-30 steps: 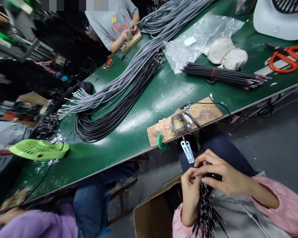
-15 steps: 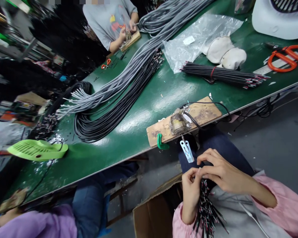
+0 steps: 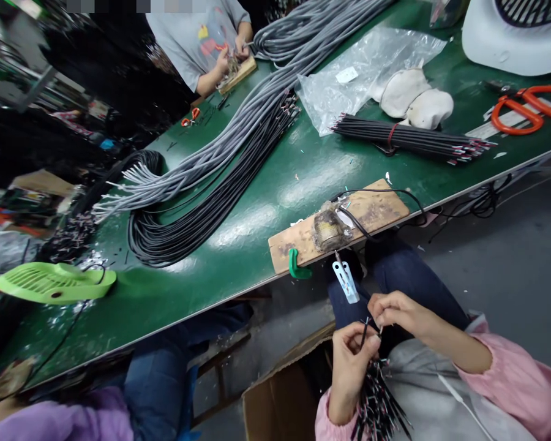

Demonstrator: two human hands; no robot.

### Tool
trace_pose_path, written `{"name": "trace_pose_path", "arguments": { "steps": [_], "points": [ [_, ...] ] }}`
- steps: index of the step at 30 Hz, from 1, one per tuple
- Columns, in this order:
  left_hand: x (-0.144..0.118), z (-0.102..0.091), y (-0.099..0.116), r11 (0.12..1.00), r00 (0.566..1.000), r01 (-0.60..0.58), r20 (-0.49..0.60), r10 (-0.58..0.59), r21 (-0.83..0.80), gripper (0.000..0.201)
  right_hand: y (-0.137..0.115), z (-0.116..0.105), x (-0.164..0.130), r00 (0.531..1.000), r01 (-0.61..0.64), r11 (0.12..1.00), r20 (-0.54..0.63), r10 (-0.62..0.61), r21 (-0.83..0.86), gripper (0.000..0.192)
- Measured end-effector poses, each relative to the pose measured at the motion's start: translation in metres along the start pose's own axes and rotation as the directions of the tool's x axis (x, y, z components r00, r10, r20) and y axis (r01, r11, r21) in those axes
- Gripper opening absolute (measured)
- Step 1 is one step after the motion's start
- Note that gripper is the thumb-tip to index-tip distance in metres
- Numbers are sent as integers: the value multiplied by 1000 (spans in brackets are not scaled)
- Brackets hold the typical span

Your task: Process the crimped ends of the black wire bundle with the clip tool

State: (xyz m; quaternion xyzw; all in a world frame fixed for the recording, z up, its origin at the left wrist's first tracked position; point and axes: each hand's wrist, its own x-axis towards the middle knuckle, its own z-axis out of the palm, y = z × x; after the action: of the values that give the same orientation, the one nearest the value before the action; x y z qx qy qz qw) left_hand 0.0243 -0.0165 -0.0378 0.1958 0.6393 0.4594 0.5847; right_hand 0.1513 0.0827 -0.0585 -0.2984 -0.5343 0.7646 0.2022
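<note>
The left hand [image 3: 351,358] is closed around a bundle [image 3: 377,401] of thin black wires with red and white stripped ends, held over the lap. The right hand [image 3: 397,309] pinches one wire [image 3: 364,332] drawn up from the bundle. Just above, a wooden board [image 3: 376,211] on the glossy green surface [image 3: 257,202] carries a crusted metal block [image 3: 330,229]. An open cardboard box [image 3: 282,401] sits below; its contents cannot be seen.

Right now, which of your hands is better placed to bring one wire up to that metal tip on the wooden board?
Probably the right hand: it pinches a single wire end and sits closer below the tip. The left hand is lower, gripping the wire bundle.
</note>
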Motion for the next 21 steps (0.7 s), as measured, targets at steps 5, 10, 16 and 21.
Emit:
{"name": "trace_pose_path", "arguments": {
  "steps": [5, 10, 16, 21],
  "points": [
    [-2, -5, -7, 997, 1000, -17, 11, 17, -81, 34, -11, -3, -5, 975, 214, 976, 66, -211, -47, 17],
    [-1, 2, -3, 975, 996, -75, 30, 83, -207, 29, -19, 5, -6, 957, 276, 938, -34, -289, -211, 16],
    [3, 17, -2, 929, 987, -154, -16, 158, -337, 29, -14, 28, -3, 891, 339, 922, -253, -378, -185, 17],
    [5, 14, 8, 930, 984, -152, 35, 173, -334, 29, -24, 24, 4, 948, 306, 952, -95, -303, 19, 21]
  ]
}}
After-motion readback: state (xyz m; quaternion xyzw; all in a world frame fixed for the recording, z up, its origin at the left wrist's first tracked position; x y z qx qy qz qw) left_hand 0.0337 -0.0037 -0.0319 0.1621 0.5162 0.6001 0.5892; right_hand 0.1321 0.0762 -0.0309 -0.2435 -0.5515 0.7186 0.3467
